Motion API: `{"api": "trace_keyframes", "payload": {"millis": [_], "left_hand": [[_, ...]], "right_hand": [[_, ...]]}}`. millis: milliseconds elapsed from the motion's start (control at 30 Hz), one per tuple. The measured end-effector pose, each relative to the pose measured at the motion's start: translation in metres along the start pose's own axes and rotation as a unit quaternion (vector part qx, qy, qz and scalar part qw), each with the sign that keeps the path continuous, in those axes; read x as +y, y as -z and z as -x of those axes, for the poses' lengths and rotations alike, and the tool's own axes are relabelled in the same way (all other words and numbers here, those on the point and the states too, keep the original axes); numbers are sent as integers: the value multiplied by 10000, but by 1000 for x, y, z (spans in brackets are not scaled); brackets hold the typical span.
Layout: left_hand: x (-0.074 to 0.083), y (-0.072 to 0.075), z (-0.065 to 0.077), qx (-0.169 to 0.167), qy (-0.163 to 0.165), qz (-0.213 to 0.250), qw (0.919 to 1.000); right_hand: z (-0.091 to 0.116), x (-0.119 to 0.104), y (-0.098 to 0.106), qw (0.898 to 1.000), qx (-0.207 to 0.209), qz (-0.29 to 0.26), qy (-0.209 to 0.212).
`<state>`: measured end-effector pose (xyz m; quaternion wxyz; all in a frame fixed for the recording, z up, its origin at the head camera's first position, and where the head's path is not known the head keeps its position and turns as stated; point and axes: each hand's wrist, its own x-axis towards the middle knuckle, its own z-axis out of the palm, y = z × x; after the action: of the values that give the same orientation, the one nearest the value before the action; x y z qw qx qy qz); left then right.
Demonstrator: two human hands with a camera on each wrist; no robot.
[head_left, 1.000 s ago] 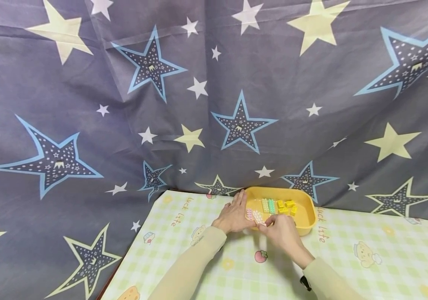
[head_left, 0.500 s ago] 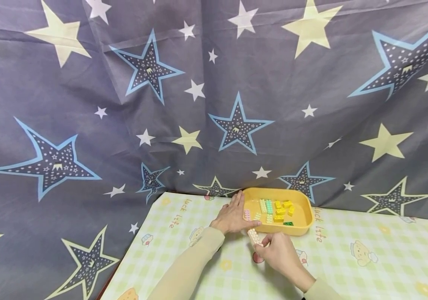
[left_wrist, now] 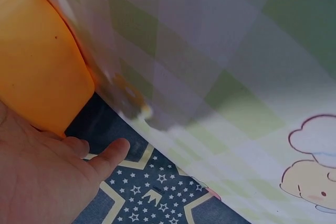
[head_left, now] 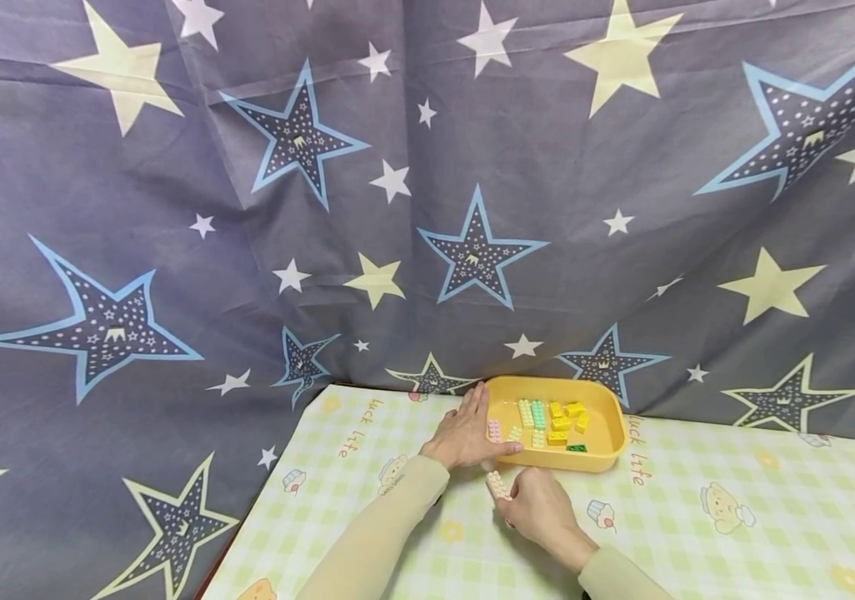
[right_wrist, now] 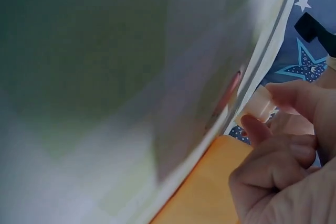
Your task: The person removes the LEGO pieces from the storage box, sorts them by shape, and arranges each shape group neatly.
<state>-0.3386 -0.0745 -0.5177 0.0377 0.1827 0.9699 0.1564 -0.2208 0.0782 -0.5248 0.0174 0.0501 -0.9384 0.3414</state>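
A yellow-orange plastic tub (head_left: 607, 457) stands at the back of the table. My left hand (head_left: 465, 433) rests along its left side, thumb over the front rim and fingers stretched out toward the back. In the left wrist view, those fingers (left_wrist: 107, 161) lie beside the tub's wall (left_wrist: 42, 51). In front of the tub, my right hand (head_left: 543, 508) pinches a pale peach toy building brick (head_left: 498, 485), its studs facing up. The right wrist view shows the brick (right_wrist: 258, 104) between thumb and index finger, with the other fingers curled in.
Inside the tub lie several yellow bricks (head_left: 561, 423), a teal brick (head_left: 537, 413), a cream brick (head_left: 526, 413), a pink brick (head_left: 494, 430) and a dark green brick (head_left: 576, 448). A checked cloth (head_left: 682, 517) covers the table. Behind hangs a star-patterned curtain (head_left: 367, 100).
My right hand has lifted the peach brick out of the tub and brought it toward the front, then slightly left. The left hand stays at the tub's side.
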Motion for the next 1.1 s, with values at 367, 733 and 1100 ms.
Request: {"api": "trace_keyframes", "payload": {"millis": [367, 733, 1100], "left_hand": [[-1, 5, -1, 51, -84, -68, 9999], [-2, 2, 0, -54, 9, 8, 10000], [0, 0, -4, -144, -28, 40, 9999]], "right_hand": [[-8, -7, -9, 9997, -127, 181, 84], [-9, -9, -15, 9989, -266, 370, 86], [-11, -11, 29, 9998, -133, -109, -141]]}}
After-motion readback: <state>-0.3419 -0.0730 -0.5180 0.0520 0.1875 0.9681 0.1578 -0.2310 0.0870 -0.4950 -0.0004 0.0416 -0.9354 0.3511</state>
